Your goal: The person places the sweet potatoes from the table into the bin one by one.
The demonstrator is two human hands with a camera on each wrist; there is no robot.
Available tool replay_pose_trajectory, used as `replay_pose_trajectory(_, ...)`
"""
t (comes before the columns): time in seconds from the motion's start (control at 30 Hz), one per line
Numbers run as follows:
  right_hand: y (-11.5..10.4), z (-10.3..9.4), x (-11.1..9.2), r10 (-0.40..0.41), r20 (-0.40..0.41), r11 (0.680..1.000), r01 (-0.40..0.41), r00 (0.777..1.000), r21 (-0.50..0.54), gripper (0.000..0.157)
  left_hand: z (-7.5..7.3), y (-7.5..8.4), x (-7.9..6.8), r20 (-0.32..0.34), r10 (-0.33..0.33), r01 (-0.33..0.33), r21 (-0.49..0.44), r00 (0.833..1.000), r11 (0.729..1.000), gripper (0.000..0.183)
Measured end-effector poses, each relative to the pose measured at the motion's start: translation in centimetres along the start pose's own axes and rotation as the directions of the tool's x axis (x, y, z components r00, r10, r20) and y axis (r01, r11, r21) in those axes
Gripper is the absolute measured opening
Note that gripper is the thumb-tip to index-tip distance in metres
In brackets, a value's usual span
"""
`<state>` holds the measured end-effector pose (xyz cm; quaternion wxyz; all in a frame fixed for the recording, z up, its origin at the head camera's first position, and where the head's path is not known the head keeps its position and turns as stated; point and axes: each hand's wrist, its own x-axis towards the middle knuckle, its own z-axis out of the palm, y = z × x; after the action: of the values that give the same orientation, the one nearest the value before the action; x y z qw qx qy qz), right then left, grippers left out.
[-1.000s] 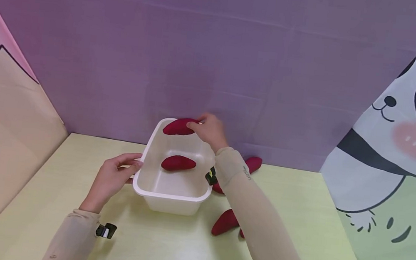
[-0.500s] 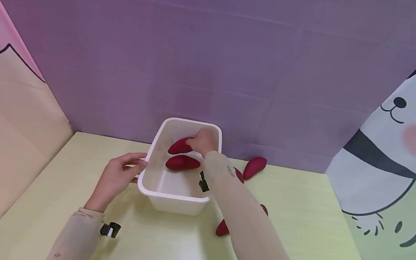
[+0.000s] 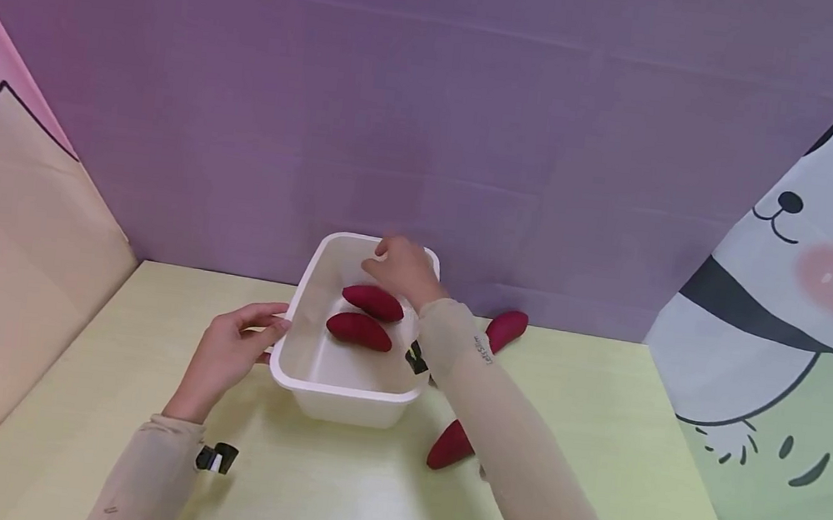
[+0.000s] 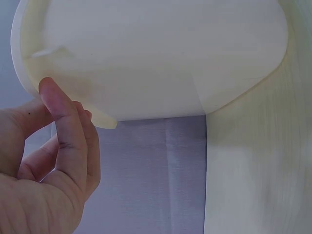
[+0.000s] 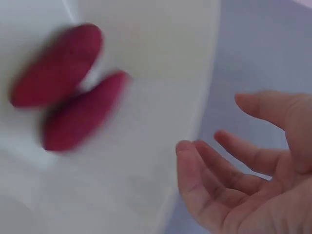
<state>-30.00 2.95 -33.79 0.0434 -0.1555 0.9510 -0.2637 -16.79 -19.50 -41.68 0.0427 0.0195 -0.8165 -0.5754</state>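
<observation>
Two dark red sweet potatoes, the rear one [image 3: 373, 302] and the front one [image 3: 359, 331], lie side by side in a white plastic tub [image 3: 349, 408]. My left hand [image 3: 230, 355] grips the tub's left rim; in the left wrist view its fingers [image 4: 70, 141] bend at the rim and part of the grip is hidden. Over the far right part of the tub, my right hand [image 3: 406, 272] holds nothing. The right wrist view shows its fingers [image 5: 190, 180] loosely bent and apart from both sweet potatoes [image 5: 61, 66], which look blurred.
More sweet potatoes lie on the pale table right of the tub: one at the back [image 3: 508, 329], another nearer the front [image 3: 451, 447], partly behind my right sleeve [image 3: 512, 437]. A purple cloth wall [image 3: 431, 111] rises just behind the tub.
My right hand lowered a sweet potato into the tub, let go of it behind the first one, and has risen toward the far rim. The left hand stays on the left rim.
</observation>
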Motion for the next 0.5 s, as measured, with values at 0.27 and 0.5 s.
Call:
replay_pose_trajectory(0.27,1.7,-4.4,-5.0,-0.104,-0.054,0.99,0.108,0.993,0.087,0.036,0.0,0.0,-0.2,0.01,-0.006,0.006,-0.01,1.0,1.0,0.042)
replay_pose_trajectory(0.5,6.4,-5.7,-9.9,-0.122,-0.115,0.981,0.137,0.986,0.137,0.033,0.0,0.0,-0.4,0.009,-0.014,0.014,-0.004,1.0,1.0,0.043)
